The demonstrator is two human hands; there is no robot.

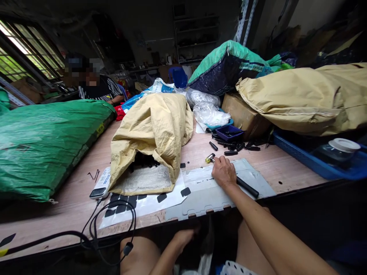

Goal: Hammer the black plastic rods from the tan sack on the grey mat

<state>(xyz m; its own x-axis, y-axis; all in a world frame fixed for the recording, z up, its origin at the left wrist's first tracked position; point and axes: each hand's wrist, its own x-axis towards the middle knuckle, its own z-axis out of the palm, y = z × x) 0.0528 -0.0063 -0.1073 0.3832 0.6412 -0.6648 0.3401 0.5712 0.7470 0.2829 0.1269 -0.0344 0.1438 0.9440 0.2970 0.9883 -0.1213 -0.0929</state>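
Observation:
My right hand (223, 172) is closed around a small hammer (243, 185) with a black handle and a metal and yellow head, lying on a white plastic sheet (206, 191) on the wooden table (94, 152). My left hand (183, 237) is below the table edge near my knee, and its fingers are hidden in the dark. Just left of the hammer, a tan woven sack (155, 133) lies open with black parts inside. Several small black cylinders (232, 147) lie scattered beyond the hammer's head.
A green sack (43, 145) fills the table's left. A blue tray (229, 132), clear bags (209, 112), a cardboard box (241, 112) and more sacks (304, 99) crowd the back right. A blue crate (321, 164) holds a lidded jar. A black cable (109, 229) loops at the front edge. Another person (94, 86) sits far left.

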